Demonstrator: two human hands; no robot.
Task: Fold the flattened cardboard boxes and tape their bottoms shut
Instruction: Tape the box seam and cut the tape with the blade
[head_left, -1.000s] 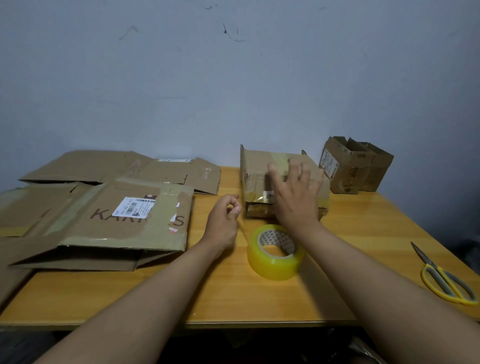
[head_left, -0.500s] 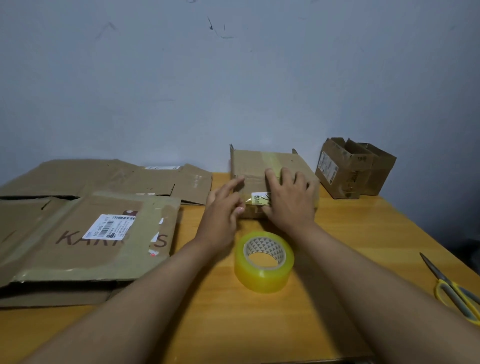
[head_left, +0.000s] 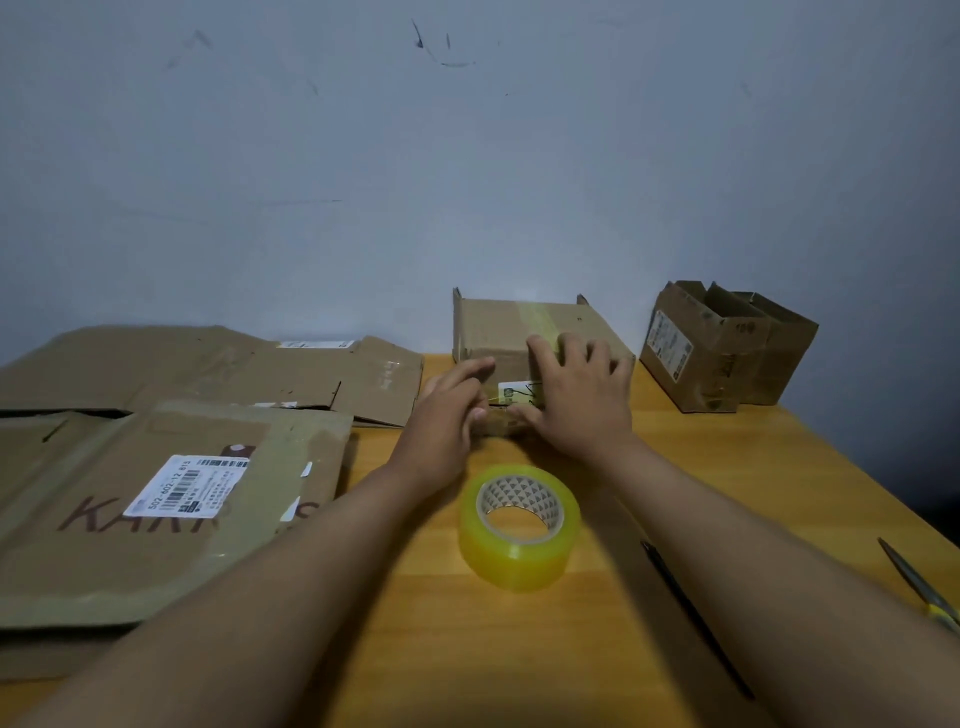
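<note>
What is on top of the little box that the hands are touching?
A strip of yellowish tape runs across the top of the box, and the right hand lies flat over it. The left hand touches the box's front. What is under the hands is covered.

I see a yellow tape roll (head_left: 518, 527) w/ white triangle-patterned core. Brown box (head_left: 511, 332) has yellowish tape strip; table (head_left: 519, 649) orange wood, wall (head_left: 467, 156) grey-blue.
</note>
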